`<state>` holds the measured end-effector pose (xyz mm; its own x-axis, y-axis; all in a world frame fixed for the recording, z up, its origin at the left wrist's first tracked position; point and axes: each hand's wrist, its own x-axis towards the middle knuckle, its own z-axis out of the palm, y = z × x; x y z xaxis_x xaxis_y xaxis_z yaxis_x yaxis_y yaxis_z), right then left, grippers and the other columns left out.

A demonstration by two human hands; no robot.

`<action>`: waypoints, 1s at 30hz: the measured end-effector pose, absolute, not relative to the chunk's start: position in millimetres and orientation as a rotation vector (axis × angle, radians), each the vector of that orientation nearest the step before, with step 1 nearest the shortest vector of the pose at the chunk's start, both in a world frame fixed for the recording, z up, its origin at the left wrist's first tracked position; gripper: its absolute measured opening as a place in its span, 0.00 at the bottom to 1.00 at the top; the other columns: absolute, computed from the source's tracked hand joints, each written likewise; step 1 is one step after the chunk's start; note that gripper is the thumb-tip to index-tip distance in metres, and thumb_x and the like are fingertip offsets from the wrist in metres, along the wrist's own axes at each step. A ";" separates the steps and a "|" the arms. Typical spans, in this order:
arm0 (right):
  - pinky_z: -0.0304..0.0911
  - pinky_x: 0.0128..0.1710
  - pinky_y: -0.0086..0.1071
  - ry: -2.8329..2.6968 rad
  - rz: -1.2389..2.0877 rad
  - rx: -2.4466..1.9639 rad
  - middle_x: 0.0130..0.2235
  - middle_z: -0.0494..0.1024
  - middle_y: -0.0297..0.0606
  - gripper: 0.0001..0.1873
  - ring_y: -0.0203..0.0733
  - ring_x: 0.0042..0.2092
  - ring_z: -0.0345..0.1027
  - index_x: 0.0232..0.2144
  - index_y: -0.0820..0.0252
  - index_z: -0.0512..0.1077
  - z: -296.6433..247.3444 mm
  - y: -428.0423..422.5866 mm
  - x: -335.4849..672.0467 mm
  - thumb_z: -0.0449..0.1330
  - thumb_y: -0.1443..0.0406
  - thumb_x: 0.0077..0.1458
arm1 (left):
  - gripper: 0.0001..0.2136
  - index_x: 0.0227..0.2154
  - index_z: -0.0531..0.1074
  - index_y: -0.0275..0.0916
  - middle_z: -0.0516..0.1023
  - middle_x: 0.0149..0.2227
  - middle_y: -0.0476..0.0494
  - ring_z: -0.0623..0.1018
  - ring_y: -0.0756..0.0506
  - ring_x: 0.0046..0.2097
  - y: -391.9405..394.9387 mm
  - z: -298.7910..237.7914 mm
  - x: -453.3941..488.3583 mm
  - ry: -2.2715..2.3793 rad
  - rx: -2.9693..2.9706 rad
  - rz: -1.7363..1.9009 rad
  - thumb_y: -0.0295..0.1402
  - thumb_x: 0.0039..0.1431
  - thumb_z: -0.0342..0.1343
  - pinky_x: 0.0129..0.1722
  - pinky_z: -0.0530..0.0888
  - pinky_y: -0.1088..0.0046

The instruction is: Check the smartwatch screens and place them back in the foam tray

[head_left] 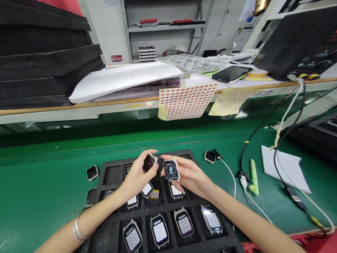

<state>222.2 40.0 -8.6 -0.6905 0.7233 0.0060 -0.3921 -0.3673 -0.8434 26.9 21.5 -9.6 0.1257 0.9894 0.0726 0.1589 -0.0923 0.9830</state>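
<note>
Over a black foam tray (107,232), my left hand (138,174) grips a smartwatch body (149,163) whose screen looks dark. Close beside it, my right hand (191,174) has its fingers closed on another smartwatch body (171,170), strapless, its lit screen showing a watch face. Below both hands, several strapless watches lie in the tray's square pockets, among them one watch (159,230) with a white lit screen. In a middle pocket sits a small yellow and silver piece (154,194), next to a tilted watch. My left forearm covers part of the tray's left side.
Left of the tray, a dark-screened watch (92,173) lies on the green mat (47,196). A further watch (210,156) lies at the right near a white cable (231,172). A light-green tool (253,177) and white paper (285,170) lie further right. Black foam trays (44,63) are stacked on the shelf.
</note>
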 end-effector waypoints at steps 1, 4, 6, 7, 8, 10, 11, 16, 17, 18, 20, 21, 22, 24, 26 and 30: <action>0.59 0.18 0.26 -1.144 2.086 -0.494 0.40 0.77 0.47 0.24 0.32 0.21 0.63 0.54 0.62 0.67 -8.5 39.9 223.0 0.62 0.62 0.55 | 0.17 0.50 0.65 0.40 0.72 0.40 0.46 0.73 0.46 0.37 20.5 -10.4 26.5 1.205 1.499 1.091 0.29 0.56 0.54 0.37 0.69 0.73; 0.58 0.18 0.26 -1.143 2.066 -0.508 0.40 0.77 0.48 0.24 0.32 0.21 0.63 0.54 0.62 0.67 -7.3 39.6 225.5 0.62 0.62 0.55 | 0.19 0.52 0.63 0.41 0.72 0.44 0.44 0.72 0.44 0.44 15.8 -11.6 26.9 1.226 1.576 1.077 0.30 0.57 0.53 0.41 0.68 0.71; 0.58 0.18 0.26 -1.151 2.047 -0.512 0.40 0.77 0.48 0.24 0.32 0.21 0.63 0.54 0.61 0.68 -6.5 39.3 226.7 0.62 0.62 0.55 | 0.21 0.54 0.61 0.41 0.72 0.44 0.45 0.72 0.44 0.43 12.4 -12.1 28.3 1.238 1.584 1.065 0.30 0.57 0.53 0.43 0.68 0.70; 0.59 0.18 0.26 -1.157 2.037 -0.512 0.40 0.78 0.48 0.24 0.32 0.21 0.64 0.53 0.61 0.68 -6.2 39.2 227.2 0.62 0.62 0.55 | 0.21 0.54 0.60 0.42 0.72 0.43 0.45 0.72 0.44 0.44 11.0 -12.3 29.1 1.238 1.579 1.061 0.30 0.57 0.53 0.43 0.68 0.70; 0.59 0.18 0.26 -1.164 2.027 -0.511 0.40 0.78 0.48 0.23 0.32 0.21 0.64 0.53 0.61 0.68 -6.0 39.1 227.5 0.63 0.63 0.55 | 0.22 0.55 0.60 0.42 0.72 0.44 0.45 0.72 0.44 0.44 10.0 -12.6 29.8 1.234 1.572 1.058 0.30 0.57 0.53 0.44 0.68 0.69; 0.60 0.18 0.26 -1.182 2.009 -0.511 0.41 0.78 0.48 0.23 0.32 0.21 0.64 0.53 0.61 0.69 -5.8 38.8 228.1 0.63 0.62 0.55 | 0.22 0.55 0.60 0.43 0.72 0.44 0.44 0.72 0.43 0.45 9.0 -13.0 30.8 1.226 1.554 1.058 0.30 0.57 0.53 0.44 0.68 0.69; 0.60 0.18 0.27 -1.193 2.004 -0.515 0.41 0.78 0.48 0.23 0.32 0.21 0.65 0.53 0.61 0.69 -5.7 38.7 228.4 0.63 0.62 0.55 | 0.22 0.55 0.60 0.42 0.72 0.45 0.44 0.72 0.43 0.46 8.8 -13.1 31.1 1.227 1.546 1.057 0.30 0.57 0.54 0.44 0.68 0.69; 0.62 0.19 0.27 -1.208 1.988 -0.549 0.41 0.78 0.48 0.23 0.33 0.22 0.66 0.53 0.60 0.68 -5.1 38.6 230.3 0.62 0.62 0.56 | 0.21 0.55 0.60 0.43 0.72 0.47 0.43 0.73 0.43 0.45 6.1 -9.7 31.5 1.253 1.566 1.025 0.29 0.57 0.52 0.43 0.68 0.69; 0.63 0.20 0.28 -1.215 1.977 -0.555 0.41 0.78 0.47 0.23 0.34 0.23 0.66 0.53 0.60 0.69 -4.9 38.7 230.6 0.63 0.62 0.55 | 0.21 0.54 0.60 0.43 0.72 0.47 0.44 0.73 0.43 0.46 4.8 -8.3 31.7 1.243 1.588 1.008 0.28 0.57 0.52 0.45 0.68 0.69; 0.63 0.20 0.28 -1.228 1.964 -0.562 0.41 0.78 0.47 0.23 0.34 0.23 0.66 0.52 0.60 0.70 -4.7 38.7 231.0 0.63 0.63 0.55 | 0.21 0.54 0.61 0.43 0.73 0.48 0.44 0.73 0.43 0.46 3.5 -7.0 31.9 1.230 1.610 0.987 0.28 0.57 0.52 0.46 0.67 0.69; 0.65 0.20 0.29 -1.258 1.938 -0.576 0.39 0.78 0.45 0.22 0.35 0.24 0.67 0.51 0.61 0.70 -4.1 38.6 231.5 0.64 0.63 0.54 | 0.20 0.53 0.61 0.43 0.74 0.46 0.45 0.73 0.43 0.46 1.1 -4.8 32.2 1.204 1.647 0.950 0.26 0.56 0.52 0.46 0.67 0.70; 0.65 0.20 0.29 -1.267 1.924 -0.583 0.38 0.78 0.45 0.22 0.35 0.24 0.67 0.51 0.61 0.71 -3.8 38.5 231.7 0.64 0.63 0.54 | 0.20 0.52 0.61 0.42 0.74 0.45 0.45 0.73 0.43 0.46 0.2 -4.1 32.3 1.195 1.657 0.947 0.26 0.56 0.52 0.46 0.67 0.70; 0.65 0.20 0.29 -1.269 1.912 -0.586 0.37 0.78 0.44 0.22 0.35 0.23 0.67 0.51 0.61 0.71 -3.5 38.4 231.9 0.64 0.63 0.54 | 0.20 0.52 0.61 0.42 0.74 0.46 0.45 0.73 0.43 0.46 -0.4 -3.7 32.3 1.192 1.660 0.955 0.26 0.56 0.52 0.45 0.67 0.70; 0.65 0.19 0.28 -1.257 1.896 -0.580 0.37 0.78 0.43 0.22 0.34 0.23 0.67 0.51 0.61 0.71 -3.2 38.1 232.0 0.64 0.63 0.53 | 0.20 0.53 0.61 0.43 0.73 0.47 0.45 0.73 0.43 0.46 -0.9 -3.4 32.1 1.189 1.663 0.984 0.27 0.56 0.52 0.45 0.67 0.71; 0.65 0.19 0.27 -1.247 1.899 -0.558 0.37 0.78 0.43 0.22 0.34 0.22 0.67 0.51 0.61 0.71 -3.1 38.1 232.2 0.64 0.64 0.53 | 0.20 0.52 0.61 0.43 0.73 0.45 0.46 0.73 0.44 0.43 -0.8 -2.8 32.2 1.206 1.665 0.970 0.26 0.56 0.52 0.44 0.67 0.72; 0.65 0.20 0.26 -1.269 1.924 -0.504 0.37 0.78 0.43 0.19 0.34 0.23 0.68 0.50 0.60 0.72 -3.5 39.0 232.8 0.62 0.67 0.55 | 0.17 0.49 0.62 0.42 0.73 0.39 0.47 0.72 0.45 0.39 -1.5 1.7 35.0 1.270 1.673 0.858 0.26 0.56 0.51 0.40 0.67 0.72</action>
